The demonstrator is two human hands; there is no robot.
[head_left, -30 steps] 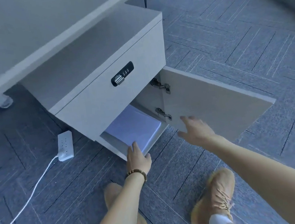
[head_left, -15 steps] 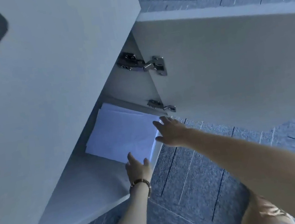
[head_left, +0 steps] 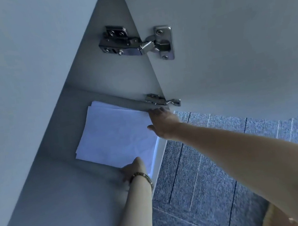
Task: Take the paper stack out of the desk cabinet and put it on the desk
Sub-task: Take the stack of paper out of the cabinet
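Note:
A white paper stack [head_left: 116, 134] lies flat on the floor of the open desk cabinet [head_left: 65, 201], its sheets slightly fanned at the far corner. My left hand [head_left: 133, 170], with a bead bracelet on the wrist, rests at the stack's near edge, fingers tucked against it. My right hand [head_left: 162, 122] is at the stack's right edge beside the lower hinge, fingers spread and touching the paper. The stack still lies on the cabinet floor. The desk top is out of view.
The open cabinet door [head_left: 230, 44] hangs over my right arm, held by an upper hinge [head_left: 134, 44] and a lower hinge [head_left: 162, 101]. The cabinet's front panel [head_left: 24, 73] fills the left. Grey carpet [head_left: 210, 171] lies below.
My head has moved lower and closer to the cabinet opening. Both hands have reached further in, the left to the stack's near edge and the right to its right edge.

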